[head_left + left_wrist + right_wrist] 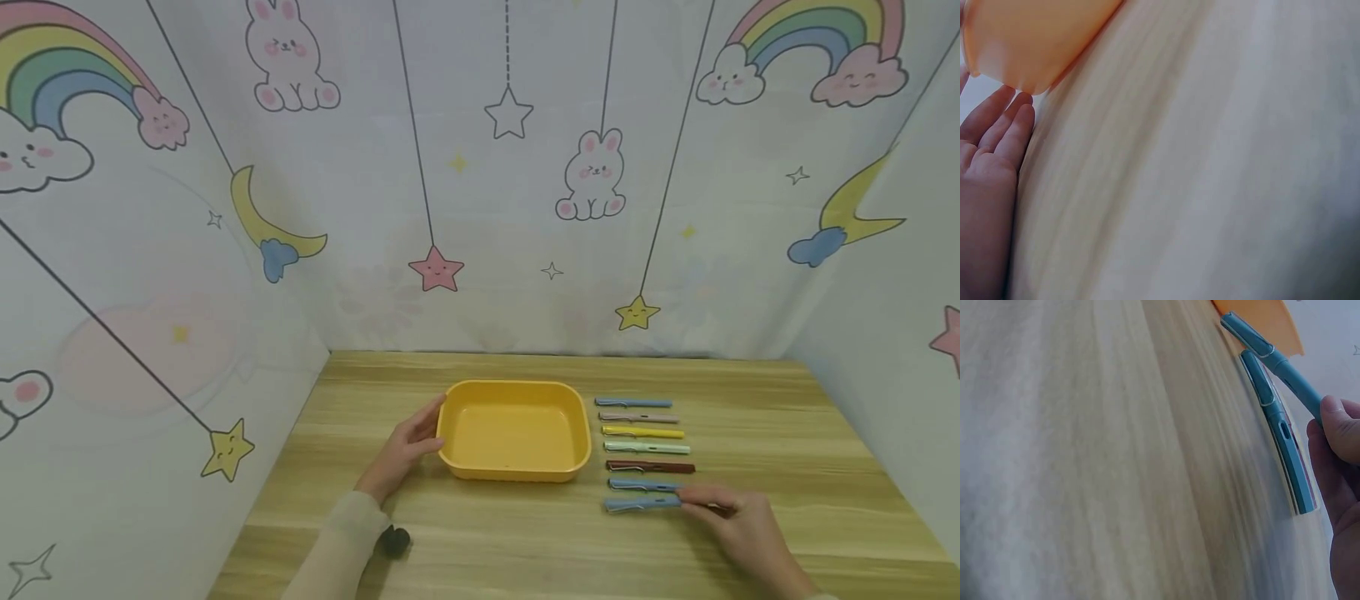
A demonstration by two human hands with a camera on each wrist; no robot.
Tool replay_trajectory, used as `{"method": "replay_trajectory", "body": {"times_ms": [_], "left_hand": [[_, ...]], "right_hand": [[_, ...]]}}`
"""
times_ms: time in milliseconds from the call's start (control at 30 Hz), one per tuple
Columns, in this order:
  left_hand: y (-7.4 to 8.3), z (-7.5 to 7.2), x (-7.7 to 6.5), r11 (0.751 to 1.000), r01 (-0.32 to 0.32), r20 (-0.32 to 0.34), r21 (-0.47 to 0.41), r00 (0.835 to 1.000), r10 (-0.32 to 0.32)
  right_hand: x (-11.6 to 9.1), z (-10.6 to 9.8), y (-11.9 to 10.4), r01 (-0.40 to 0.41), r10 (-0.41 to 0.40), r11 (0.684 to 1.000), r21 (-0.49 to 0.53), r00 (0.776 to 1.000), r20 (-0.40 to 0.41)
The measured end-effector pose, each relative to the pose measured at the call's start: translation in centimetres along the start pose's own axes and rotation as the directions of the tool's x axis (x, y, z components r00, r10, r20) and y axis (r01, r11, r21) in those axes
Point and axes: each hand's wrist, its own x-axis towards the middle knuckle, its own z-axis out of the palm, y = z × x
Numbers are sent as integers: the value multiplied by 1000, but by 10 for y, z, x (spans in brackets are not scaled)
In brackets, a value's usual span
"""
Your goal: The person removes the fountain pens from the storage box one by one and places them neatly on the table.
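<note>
A yellow, round-cornered tray (513, 477) rests on the table. At its left side is my left hand (405, 446), its fairly straight fingers touching the wall; the left wrist view shows those fingertips (1019, 128) against the tray (1041, 44). My right hand (738, 521) pinches the end of a light blue pen (637, 504), the nearest of a row. In the right wrist view this pen (1272, 359) is tilted up off the table between thumb and fingers (1341, 425). Beside it lies another blue pen (1279, 425), its clip facing up.
Behind the two blue pens, a dark red pen (650, 467), a pale green pen (645, 448), a yellow pen (645, 432), a pinkish pen (639, 417) and another blue pen (633, 403) lie parallel. A small black object (395, 542) is by the left sleeve. Printed curtains (487, 208) enclose the table.
</note>
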Motion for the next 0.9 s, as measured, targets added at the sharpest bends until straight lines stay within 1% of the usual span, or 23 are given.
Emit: {"method": "replay_trajectory", "body": {"times_ms": [133,233,433,700,900], "left_hand": [[-1,0,0,1000,-3,0,3,1000,3],[-1,0,1,1000,-3,0,5,1000,3],[-2,0,0,1000,-2,1,3,1000,2],[-2,0,0,1000,-2,-9,12,1000,3],[-1,0,0,1000,-2,-7,11,1000,2]], "right_hand": [[-3,0,2,-11,11,1000,-29,1000,0],[-5,0,4,0,0,998,-66,1000,5],[-7,-2,6,60,-56,986,-158,998,31],[-8,-1,11,172,-164,961,-218,985,57],[-7,-1,14,179,-169,950,-257,984,64]]}}
